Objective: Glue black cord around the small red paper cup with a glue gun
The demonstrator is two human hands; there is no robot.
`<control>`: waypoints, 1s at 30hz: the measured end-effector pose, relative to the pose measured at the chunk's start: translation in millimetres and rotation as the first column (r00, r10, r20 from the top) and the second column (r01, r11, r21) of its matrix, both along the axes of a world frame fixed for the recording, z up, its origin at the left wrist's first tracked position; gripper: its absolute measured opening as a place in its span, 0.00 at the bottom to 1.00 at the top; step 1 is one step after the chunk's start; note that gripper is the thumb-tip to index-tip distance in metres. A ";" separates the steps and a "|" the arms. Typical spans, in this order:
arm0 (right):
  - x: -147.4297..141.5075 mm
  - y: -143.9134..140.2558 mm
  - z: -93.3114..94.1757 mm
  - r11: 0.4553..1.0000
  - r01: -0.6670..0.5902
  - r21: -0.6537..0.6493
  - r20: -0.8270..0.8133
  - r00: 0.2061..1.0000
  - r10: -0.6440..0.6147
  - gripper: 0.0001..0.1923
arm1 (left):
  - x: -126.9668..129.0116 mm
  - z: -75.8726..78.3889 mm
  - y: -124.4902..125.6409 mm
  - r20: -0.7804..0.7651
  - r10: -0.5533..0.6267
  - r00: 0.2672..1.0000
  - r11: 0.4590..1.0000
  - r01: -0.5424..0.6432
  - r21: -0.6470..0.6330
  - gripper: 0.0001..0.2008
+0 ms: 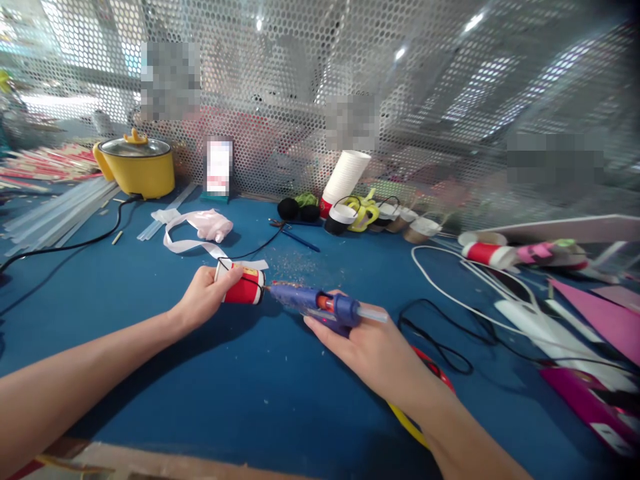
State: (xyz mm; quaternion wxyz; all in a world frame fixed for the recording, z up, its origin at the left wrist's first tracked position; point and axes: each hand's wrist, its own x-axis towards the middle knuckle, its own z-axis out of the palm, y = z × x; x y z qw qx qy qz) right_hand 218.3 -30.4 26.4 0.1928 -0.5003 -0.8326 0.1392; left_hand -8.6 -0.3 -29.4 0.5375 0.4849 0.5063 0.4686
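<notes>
Holding a red cup [243, 291], yellow print [249, 271] illegible.

Bare hands [203, 300], bare slender forearms [95, 367]

We seem to be in a craft workshop: a glue gun [299, 298] mid-frame, clear glue sticks [55, 217] at left, stacked paper cups [346, 176] above centre and pink sheets [600, 320] at far right, all at a blue surface [210, 393] before a perforated screen [280, 133].
</notes>
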 end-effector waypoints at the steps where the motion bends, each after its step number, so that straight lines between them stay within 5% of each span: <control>1: -0.5 -0.6 1.2 1.000 -0.008 0.011 -0.005 1.000 0.008 0.08 | 0.0 0.1 0.0 -0.009 0.004 1.000 1.000 -0.004 0.003 0.22; 16: -3.2 -2.9 6.5 0.998 0.011 0.070 0.018 1.000 -0.012 0.07 | -0.9 -1.5 -1.8 -0.198 0.013 0.980 0.979 0.028 0.202 0.21; 30: 0.0 -2.4 5.6 1.000 0.027 0.000 -0.039 0.999 -0.027 0.08 | -1.6 -3.2 -2.1 -0.180 -0.032 0.983 0.966 0.077 0.246 0.21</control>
